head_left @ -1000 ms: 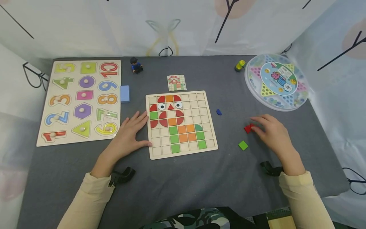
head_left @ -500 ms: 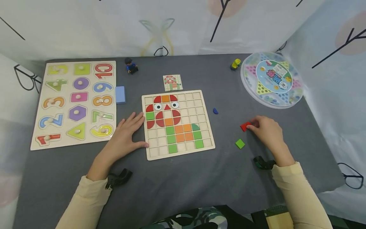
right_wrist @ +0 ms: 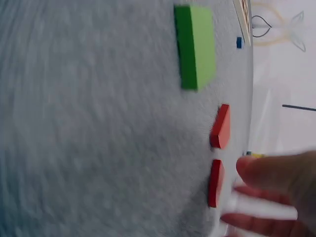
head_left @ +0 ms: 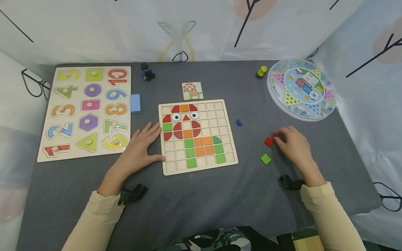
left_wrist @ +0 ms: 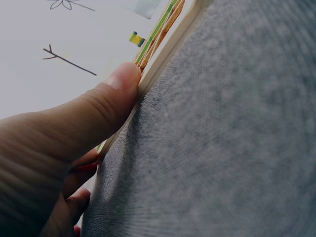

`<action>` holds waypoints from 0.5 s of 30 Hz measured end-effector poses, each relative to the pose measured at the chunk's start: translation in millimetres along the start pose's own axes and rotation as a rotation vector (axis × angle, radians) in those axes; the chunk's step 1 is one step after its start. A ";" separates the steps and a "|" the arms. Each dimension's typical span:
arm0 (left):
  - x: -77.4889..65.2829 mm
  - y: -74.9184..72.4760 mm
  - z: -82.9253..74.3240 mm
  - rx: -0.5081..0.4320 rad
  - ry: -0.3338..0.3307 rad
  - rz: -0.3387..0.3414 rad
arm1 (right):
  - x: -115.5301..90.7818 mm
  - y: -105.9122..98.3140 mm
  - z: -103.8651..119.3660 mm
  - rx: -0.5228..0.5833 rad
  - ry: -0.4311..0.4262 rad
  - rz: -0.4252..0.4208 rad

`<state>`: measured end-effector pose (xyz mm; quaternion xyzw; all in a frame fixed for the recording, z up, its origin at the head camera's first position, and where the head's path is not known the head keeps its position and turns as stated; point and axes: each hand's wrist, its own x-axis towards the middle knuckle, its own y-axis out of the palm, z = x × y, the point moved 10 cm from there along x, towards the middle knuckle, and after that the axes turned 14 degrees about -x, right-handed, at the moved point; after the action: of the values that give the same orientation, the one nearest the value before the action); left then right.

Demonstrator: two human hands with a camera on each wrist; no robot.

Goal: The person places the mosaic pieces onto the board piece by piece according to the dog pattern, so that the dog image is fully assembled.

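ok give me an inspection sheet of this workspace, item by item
surface: grey cloth table.
job's things: grid puzzle board part filled; two red pieces, green square.
clutter: number puzzle, marble game box, pattern card, toy figure, blue block.
grippers: left hand rests against the board's edge; right hand touches a red piece.
cables: nothing seen.
surroundings: white printed curtains.
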<state>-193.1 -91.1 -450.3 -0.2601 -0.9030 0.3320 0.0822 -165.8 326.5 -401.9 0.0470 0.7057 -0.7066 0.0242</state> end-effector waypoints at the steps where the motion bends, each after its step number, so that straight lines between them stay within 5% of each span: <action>1: -0.1 0.1 -0.1 0.000 0.000 -0.001 | -0.7 0.4 -4.2 -0.009 0.041 0.003; 7: -0.5 -0.3 -1.3 -0.002 0.008 -0.005 | -2.3 4.9 -11.1 -0.056 0.124 0.037; 15: -0.1 -0.5 -1.4 -0.006 0.004 -0.004 | 1.6 5.1 5.5 -0.013 -0.006 0.001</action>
<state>-192.8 -90.7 -448.9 -0.2589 -0.9044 0.3287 0.0838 -167.1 321.0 -407.2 0.0451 0.7102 -0.7020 0.0271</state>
